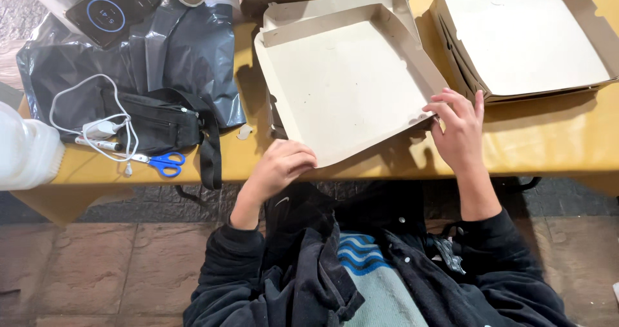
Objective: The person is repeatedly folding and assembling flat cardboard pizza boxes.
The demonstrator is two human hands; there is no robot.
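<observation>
A shallow cardboard box, pale inside, lies tilted on the yellow table in front of me. My left hand grips its near front edge with curled fingers. My right hand pinches the box's right front corner, where a side flap meets the base. The box's back and left walls stand up; the near edge is flat.
A stack of folded boxes sits at the back right. At left lie a black plastic sheet, a black pouch, a white cable, blue-handled scissors, a phone and a white container.
</observation>
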